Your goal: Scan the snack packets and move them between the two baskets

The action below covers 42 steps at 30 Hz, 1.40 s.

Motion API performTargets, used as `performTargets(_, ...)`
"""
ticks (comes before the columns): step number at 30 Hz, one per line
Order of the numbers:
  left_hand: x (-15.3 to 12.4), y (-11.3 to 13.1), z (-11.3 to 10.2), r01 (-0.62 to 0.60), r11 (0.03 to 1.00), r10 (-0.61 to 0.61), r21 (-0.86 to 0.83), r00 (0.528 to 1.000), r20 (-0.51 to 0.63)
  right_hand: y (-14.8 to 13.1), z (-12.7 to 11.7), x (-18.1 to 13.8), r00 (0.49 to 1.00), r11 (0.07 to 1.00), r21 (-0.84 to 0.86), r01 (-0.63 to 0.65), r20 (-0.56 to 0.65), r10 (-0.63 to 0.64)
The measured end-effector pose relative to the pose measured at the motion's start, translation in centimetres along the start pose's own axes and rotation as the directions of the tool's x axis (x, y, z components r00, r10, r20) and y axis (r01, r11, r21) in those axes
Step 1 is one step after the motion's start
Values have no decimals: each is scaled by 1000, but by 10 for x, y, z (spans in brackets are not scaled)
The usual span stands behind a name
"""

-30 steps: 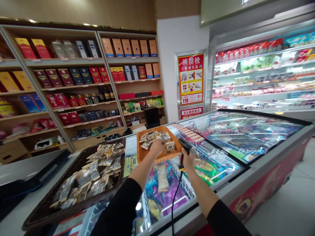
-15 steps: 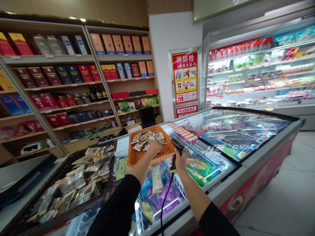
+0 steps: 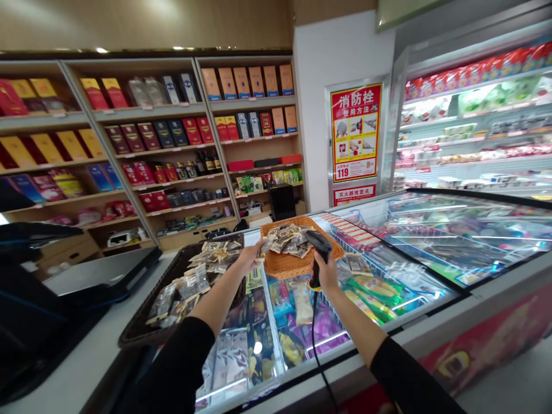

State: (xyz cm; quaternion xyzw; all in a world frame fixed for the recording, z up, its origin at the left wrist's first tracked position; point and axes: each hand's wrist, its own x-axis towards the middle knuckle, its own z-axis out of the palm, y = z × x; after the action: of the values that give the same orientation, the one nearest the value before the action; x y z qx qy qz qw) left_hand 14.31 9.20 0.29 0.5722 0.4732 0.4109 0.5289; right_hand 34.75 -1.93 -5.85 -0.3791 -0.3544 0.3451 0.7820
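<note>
My right hand (image 3: 328,272) is wrapped round the handle of a black barcode scanner (image 3: 321,244), whose cable hangs down towards me. The scanner's head is over the right side of an orange wicker basket (image 3: 284,267). Small snack packets (image 3: 288,238) with clear and dark wrapping lie in that basket. At its left rim, my left hand (image 3: 249,257) pinches a small packet (image 3: 263,250). To the left, a dark brown wicker basket (image 3: 129,333) holds more such packets, partly covered by my left forearm.
Under the orange basket is a glass-topped chest freezer (image 3: 388,333) with bagged goods inside. A black machine with a flat tray (image 3: 103,276) stands at the left. Shelves of boxes (image 3: 172,109) line the back wall; a lit fridge (image 3: 474,132) is at the right.
My left hand has moved from over the packets in the orange basket to its left rim, carrying a packet. The view has turned left, and the scanner now overlaps the basket.
</note>
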Motion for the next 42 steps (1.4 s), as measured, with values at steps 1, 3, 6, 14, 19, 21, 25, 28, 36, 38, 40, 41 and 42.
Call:
performTargets(1,-2,-4,-5,2,1000,-1,-20,1000,16,1,8,-3,1000,1000,16,-6,26,6)
performTargets(3,-5,-13,-10,-31,999,32,-38,999,4,6,22,-11,998,999,33,-13,67,11)
performTargets(6,-7,-24,-11,-212,976,208,-51,975,-76,15,31,-25,994,1000,-2,-12,106,12)
performTargets(14,-10,-27,-5,-334,901,373,277,922,-101,10,24,-44,928,967,-202,155,365,-73)
performTargets(19,-11,-26,-2,-327,901,364,284,928,-85,2,28,-48,874,972,-171,160,482,-59)
performTargets(21,-12,-24,-1,-319,904,355,285,931,-87,1,29,-49,861,973,-169,157,505,-51)
performTargets(25,-13,-23,0,-322,891,365,322,927,-85,4,29,-50,875,978,-155,141,482,-50)
performTargets(28,-13,-25,-1,-341,882,380,326,923,-63,6,28,-50,895,984,-143,111,446,-36)
performTargets(36,-14,-24,2,-349,856,418,382,901,-112,10,28,-49,914,999,-49,15,406,7)
performTargets(38,-23,-15,-1,-360,774,513,520,839,-183,13,27,-47,921,999,15,-42,387,33)
performTargets(40,-34,-6,-8,-329,645,636,689,731,-246,15,25,-42,933,994,57,-92,355,65)
performTargets(41,-40,-2,-14,-280,582,681,763,681,-270,16,24,-39,942,992,69,-106,327,78)
performTargets(42,-46,2,-20,-204,533,702,821,648,-295,17,23,-37,953,991,76,-114,291,87)
